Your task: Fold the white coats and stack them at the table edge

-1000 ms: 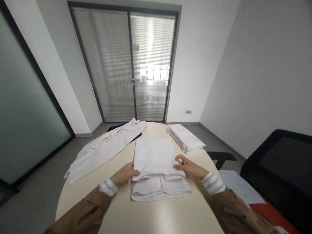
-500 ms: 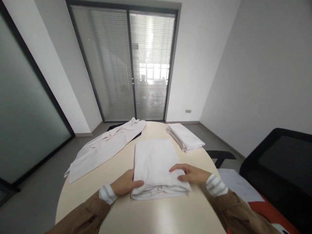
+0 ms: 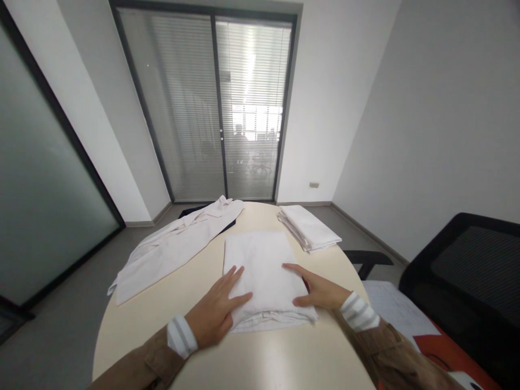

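A folded white garment (image 3: 264,271) lies in the middle of the round cream table (image 3: 260,360). My left hand (image 3: 217,309) rests flat on its near left corner, fingers spread. My right hand (image 3: 317,287) lies flat on its right edge, fingers stretched toward the middle. Neither hand grips the cloth. Both arms wear brown sleeves with striped cuffs.
An unfolded white coat (image 3: 174,244) sprawls over the table's left side, hanging past the edge. A stack of folded white garments (image 3: 309,227) sits at the far right. A black chair (image 3: 467,281) stands to the right, with papers (image 3: 394,309) beside it. Glass doors with blinds are behind.
The upper half of the garment was brought down over the lower part, closing the fold. Both hands let go of the edges and now lie flat on top.
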The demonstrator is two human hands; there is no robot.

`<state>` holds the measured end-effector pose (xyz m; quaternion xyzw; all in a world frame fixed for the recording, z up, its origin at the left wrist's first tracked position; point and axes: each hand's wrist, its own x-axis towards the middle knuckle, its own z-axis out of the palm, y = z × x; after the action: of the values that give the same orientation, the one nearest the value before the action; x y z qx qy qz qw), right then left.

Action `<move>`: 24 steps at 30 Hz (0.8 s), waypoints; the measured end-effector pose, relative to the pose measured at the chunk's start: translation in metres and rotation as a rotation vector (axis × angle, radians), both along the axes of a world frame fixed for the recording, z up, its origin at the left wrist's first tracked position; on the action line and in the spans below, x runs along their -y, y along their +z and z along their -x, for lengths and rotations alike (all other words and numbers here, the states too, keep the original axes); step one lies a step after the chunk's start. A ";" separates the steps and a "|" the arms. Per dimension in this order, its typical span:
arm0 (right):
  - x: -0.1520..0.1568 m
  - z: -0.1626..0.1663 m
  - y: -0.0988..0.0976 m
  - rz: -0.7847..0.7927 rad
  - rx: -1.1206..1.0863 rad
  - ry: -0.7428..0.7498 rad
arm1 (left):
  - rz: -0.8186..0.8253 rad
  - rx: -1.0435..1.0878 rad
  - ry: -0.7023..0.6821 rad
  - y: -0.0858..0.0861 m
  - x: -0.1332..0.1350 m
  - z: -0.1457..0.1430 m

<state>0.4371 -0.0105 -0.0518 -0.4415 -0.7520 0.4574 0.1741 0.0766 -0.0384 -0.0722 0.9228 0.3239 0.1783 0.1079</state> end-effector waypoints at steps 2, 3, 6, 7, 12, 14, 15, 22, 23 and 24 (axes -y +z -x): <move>-0.001 0.000 -0.001 0.010 0.021 -0.015 | 0.047 -0.045 -0.067 0.000 -0.002 0.002; 0.000 0.000 -0.001 0.012 0.031 -0.025 | 0.064 -0.051 -0.077 0.000 -0.003 0.003; 0.000 0.001 0.001 -0.007 0.038 -0.043 | 0.079 -0.063 -0.079 -0.003 -0.006 0.005; 0.001 0.002 0.001 -0.020 0.040 -0.045 | 0.079 -0.082 -0.088 -0.005 -0.007 0.005; -0.008 0.009 -0.010 -0.146 0.065 -0.070 | 0.057 -0.167 -0.093 -0.009 -0.016 0.004; -0.015 0.013 -0.018 -0.213 0.073 -0.108 | 0.041 -0.146 -0.061 -0.010 -0.023 0.004; -0.018 0.015 -0.021 -0.242 0.076 -0.130 | 0.039 -0.130 -0.044 -0.010 -0.027 0.003; -0.029 0.022 -0.021 -0.266 0.010 -0.139 | 0.136 0.012 0.006 -0.012 -0.045 0.004; -0.027 0.022 -0.019 -0.250 0.013 -0.119 | 0.147 0.032 -0.012 -0.012 -0.046 0.005; -0.026 0.022 -0.017 -0.228 0.018 -0.104 | 0.148 0.049 -0.031 -0.013 -0.046 0.007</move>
<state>0.4147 0.0152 -0.0685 -0.4613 -0.7768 0.3553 0.2399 0.0701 0.0079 -0.0851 0.9126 0.3192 0.1748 0.1864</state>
